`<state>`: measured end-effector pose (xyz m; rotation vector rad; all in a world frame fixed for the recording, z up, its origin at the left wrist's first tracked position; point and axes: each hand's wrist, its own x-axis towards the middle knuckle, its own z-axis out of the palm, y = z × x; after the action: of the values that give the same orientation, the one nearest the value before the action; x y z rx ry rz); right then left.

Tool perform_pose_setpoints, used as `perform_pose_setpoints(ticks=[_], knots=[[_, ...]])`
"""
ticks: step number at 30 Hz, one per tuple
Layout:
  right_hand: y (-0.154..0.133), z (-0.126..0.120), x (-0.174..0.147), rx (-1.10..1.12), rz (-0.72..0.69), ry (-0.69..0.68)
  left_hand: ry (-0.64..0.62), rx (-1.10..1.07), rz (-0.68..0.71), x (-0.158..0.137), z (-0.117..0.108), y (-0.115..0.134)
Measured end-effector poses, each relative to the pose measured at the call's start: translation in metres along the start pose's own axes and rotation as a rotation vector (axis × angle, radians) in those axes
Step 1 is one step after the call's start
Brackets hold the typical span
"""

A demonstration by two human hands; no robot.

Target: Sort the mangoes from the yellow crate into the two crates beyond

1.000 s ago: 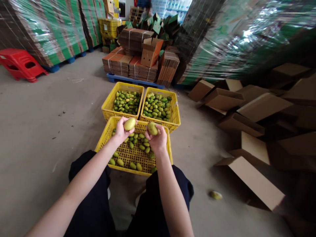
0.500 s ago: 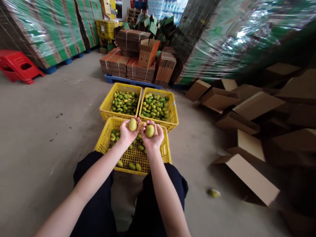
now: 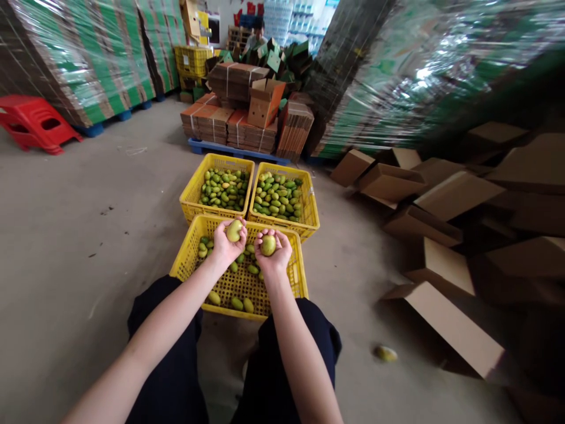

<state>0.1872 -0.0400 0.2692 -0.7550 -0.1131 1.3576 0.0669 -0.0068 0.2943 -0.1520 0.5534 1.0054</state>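
Note:
My left hand (image 3: 226, 244) cups a yellow-green mango (image 3: 234, 230), fingers curled round its far side. In my right hand (image 3: 276, 258), palm up, rests another yellow-green mango (image 3: 268, 245), with the fingers bent about it. Both hands are above the near yellow crate (image 3: 185, 250), whose perforated floor shows between several scattered green mangoes (image 3: 237, 303). Part of that crate is hidden behind my forearms. Just beyond it stand two more yellow crates, the left one (image 3: 193, 197) and the right one (image 3: 311, 206), both holding many green and yellowish mangoes.
Open cardboard boxes (image 3: 445, 265) lie heaped on the right. One mango (image 3: 385, 353) is on the floor near them. Flattened cartons (image 3: 251, 131) sit on a blue pallet (image 3: 220, 147) ahead. A red stool (image 3: 37, 123) stands left. A person (image 3: 255, 38) is at the back.
My left hand has turned its mango, which now tilts to the right. The right-hand mango is shifted slightly within the fingers. The whole view has moved slightly, so things appear lower.

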Motion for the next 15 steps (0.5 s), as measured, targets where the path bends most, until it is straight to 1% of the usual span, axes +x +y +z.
perform_pose_setpoints(ticks=[1, 3, 7, 10, 13, 14, 15], knots=[[0.001, -0.002, 0.002, -0.040, 0.005, -0.012, 0.000, -0.009, -0.006, 0.000, -0.001, 0.002], [0.004, -0.008, 0.007, -0.204, 0.043, -0.031, -0.001, -0.023, -0.008, -0.001, -0.002, 0.006], [0.019, -0.025, 0.015, -0.588, 0.224, -0.046, 0.016, -0.048, 0.016, -0.003, -0.004, 0.020], [0.044, -0.042, 0.007, -0.782, 0.389, -0.074, 0.046, -0.067, 0.056, -0.007, -0.004, 0.030], [0.072, -0.057, -0.008, -1.035, 0.584, -0.151, 0.052, -0.056, 0.117, -0.011, -0.002, 0.038], [0.080, -0.058, -0.010, -1.110, 0.610, -0.182, 0.047, -0.051, 0.125, -0.012, -0.002, 0.040], [0.085, -0.055, -0.008, -1.171, 0.598, -0.210, 0.041, -0.052, 0.124, -0.013, -0.001, 0.042]])
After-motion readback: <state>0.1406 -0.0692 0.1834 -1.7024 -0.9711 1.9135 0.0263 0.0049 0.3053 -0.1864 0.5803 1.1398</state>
